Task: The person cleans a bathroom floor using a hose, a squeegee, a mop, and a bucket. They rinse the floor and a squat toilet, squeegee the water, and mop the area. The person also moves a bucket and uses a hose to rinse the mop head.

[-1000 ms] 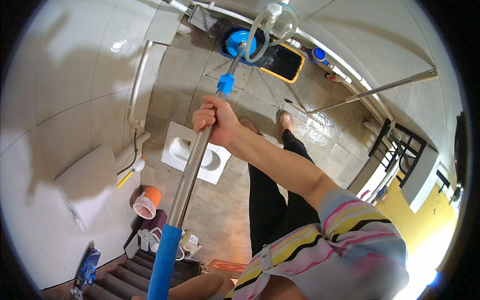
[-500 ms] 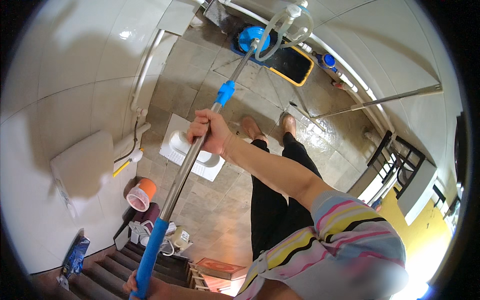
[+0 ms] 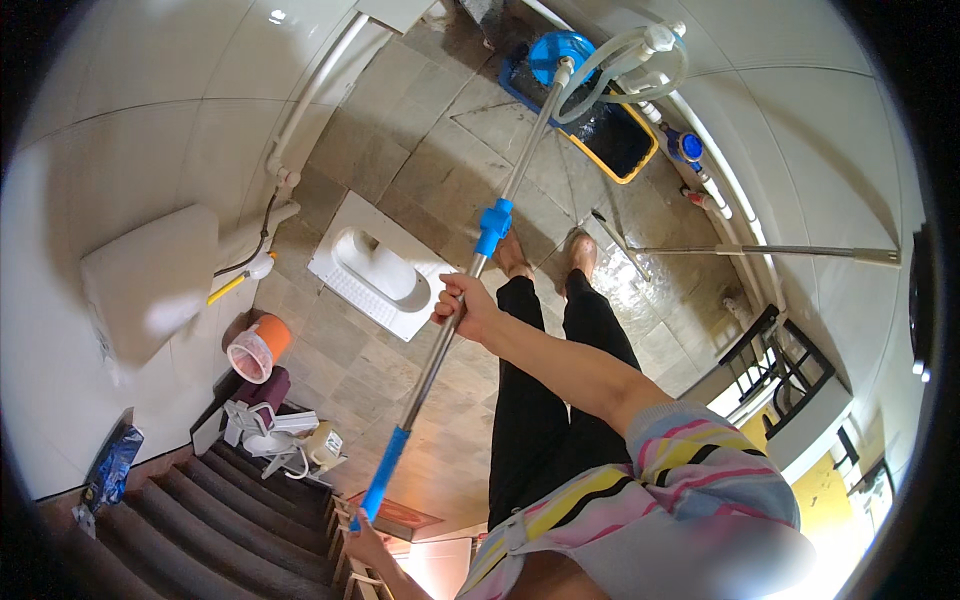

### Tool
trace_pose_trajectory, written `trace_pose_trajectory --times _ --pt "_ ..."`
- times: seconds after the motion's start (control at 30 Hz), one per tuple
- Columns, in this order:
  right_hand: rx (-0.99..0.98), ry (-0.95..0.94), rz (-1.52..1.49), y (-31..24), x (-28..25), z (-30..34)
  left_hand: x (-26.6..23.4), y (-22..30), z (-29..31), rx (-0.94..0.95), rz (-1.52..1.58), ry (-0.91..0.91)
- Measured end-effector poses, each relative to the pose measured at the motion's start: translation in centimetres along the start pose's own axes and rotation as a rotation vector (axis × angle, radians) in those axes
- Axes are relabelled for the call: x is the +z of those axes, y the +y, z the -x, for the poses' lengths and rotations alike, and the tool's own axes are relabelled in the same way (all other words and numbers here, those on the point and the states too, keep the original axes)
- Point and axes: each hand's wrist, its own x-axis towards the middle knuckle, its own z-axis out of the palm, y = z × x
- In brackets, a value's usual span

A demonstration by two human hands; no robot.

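I hold a long mop (image 3: 432, 360) with a steel pole, a blue joint and a blue foam grip. My right hand (image 3: 466, 308) is closed round the steel part of the pole, below the blue joint. My left hand (image 3: 366, 545) grips the lower end of the blue sleeve. The mop's round blue head (image 3: 560, 58) rests at the far end in a dark tub (image 3: 640, 165) with a yellow and blue rim, which has water in it. A clear hose (image 3: 618, 92) hangs over the tub; the underside of the mop head is hidden.
A white squat toilet (image 3: 375, 265) is set in the tiled floor left of my feet. An orange bin (image 3: 262, 345) stands near the left wall. Dark stairs (image 3: 230, 505) lie lower left. Another pole (image 3: 770, 250) leans on the right wall, over wet tiles (image 3: 650, 270).
Both hands and the mop pole have shifted right in the view. My right hand is lower and my left hand higher in the picture. The mop head stays in the tub.
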Motion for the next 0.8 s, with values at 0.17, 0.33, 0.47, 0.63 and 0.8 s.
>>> trace_pose_trajectory --times 0.17,0.33,0.47,0.63,0.8 --pt "-0.070 0.115 0.023 -0.7 -1.4 1.3 3.5 0.1 5.6 0.928 0.000 0.124" --pt "-0.079 0.138 0.057 -2.3 -2.3 1.0 3.6 2.7 10.0 1.104 -0.029 -0.316" --pt "-0.145 0.253 0.103 -1.3 -2.4 0.6 5.2 3.3 10.6 0.825 -0.249 -0.453" --pt "-0.099 0.187 0.053 -0.2 -0.1 1.3 3.8 8.3 12.8 0.786 -0.217 -0.181" --pt "-0.139 0.179 0.093 4.7 1.9 1.5 0.2 8.4 8.8 0.950 -0.173 0.030"
